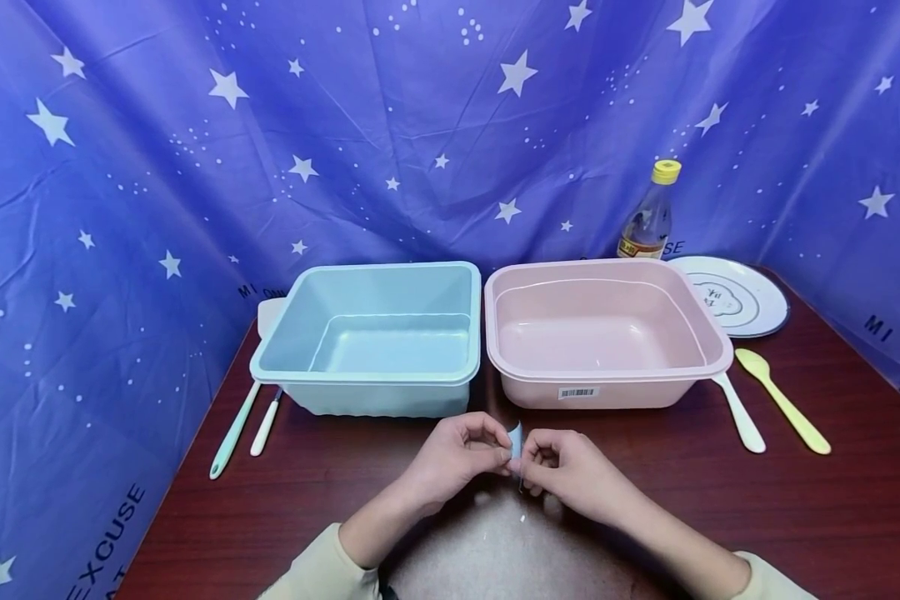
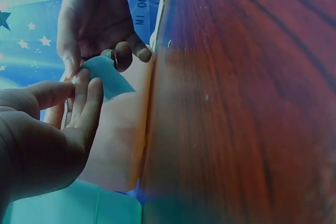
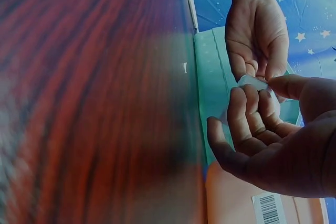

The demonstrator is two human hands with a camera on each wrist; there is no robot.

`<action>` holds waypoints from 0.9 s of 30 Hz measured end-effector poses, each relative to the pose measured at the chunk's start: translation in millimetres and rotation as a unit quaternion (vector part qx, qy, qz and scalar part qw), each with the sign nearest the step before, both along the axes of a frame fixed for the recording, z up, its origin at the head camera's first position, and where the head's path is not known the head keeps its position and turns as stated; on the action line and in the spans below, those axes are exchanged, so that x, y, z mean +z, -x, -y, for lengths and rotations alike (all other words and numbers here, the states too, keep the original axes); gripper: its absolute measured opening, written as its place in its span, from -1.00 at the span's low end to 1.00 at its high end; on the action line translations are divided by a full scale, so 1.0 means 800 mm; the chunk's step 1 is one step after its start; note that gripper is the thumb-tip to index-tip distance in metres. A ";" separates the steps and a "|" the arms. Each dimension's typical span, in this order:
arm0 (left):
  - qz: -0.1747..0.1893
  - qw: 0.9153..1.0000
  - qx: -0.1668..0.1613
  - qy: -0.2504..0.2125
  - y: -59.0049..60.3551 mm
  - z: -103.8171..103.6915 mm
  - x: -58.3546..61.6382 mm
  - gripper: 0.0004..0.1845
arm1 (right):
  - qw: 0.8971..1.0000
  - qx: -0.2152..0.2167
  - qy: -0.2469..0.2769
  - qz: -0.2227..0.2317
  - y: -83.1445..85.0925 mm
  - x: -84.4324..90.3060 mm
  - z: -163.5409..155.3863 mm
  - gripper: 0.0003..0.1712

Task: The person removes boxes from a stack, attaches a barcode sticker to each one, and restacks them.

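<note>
A small, thin, light blue piece like a slip of paper or sticker [image 1: 516,439] is held between both hands, in front of the two basins. My left hand [image 1: 453,457] pinches one side of it with thumb and fingers. From the other side my right hand [image 1: 576,472] pinches it too. In the left wrist view the blue slip [image 2: 109,77] hangs with one corner free; its other edge is hidden by the fingers. Its pale side [image 3: 254,81] shows between the fingertips in the right wrist view.
Behind the hands stand a light blue basin [image 1: 390,398] and a pink basin [image 1: 525,390]. A white plate [image 1: 757,292] and a yellow-capped bottle [image 1: 648,221] are behind the pink one. Yellow spoon [image 1: 791,411] and white handle [image 1: 741,417] lie right; green handle [image 1: 234,433] and white handle [image 1: 265,431] left.
</note>
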State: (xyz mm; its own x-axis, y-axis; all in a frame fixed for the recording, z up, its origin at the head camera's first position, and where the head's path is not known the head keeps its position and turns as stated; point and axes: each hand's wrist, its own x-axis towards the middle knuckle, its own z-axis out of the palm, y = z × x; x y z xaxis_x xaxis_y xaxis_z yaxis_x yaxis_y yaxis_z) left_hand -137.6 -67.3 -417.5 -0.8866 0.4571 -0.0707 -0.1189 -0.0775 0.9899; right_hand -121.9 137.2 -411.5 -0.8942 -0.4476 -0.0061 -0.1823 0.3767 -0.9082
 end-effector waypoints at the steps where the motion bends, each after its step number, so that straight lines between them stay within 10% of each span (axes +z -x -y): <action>1: 0.000 1.000 -0.003 -0.001 0.000 0.000 0.000 -0.86 | 1.000 0.001 -0.003 0.000 0.000 0.000 0.000 -0.76; 27: -0.060 0.990 0.070 0.110 0.008 0.009 0.001 -0.94 | 1.000 0.000 -0.013 0.009 0.006 0.012 -0.013 -0.93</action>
State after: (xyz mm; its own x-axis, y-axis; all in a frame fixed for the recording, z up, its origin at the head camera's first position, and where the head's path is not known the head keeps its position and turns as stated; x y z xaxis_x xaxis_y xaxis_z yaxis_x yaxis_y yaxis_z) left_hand -143.6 -74.6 -416.5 -0.9482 0.3144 -0.0450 -0.0025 0.1343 0.9909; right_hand -126.9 147.4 -401.5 -0.8940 -0.4468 -0.0339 -0.1657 0.4000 -0.9014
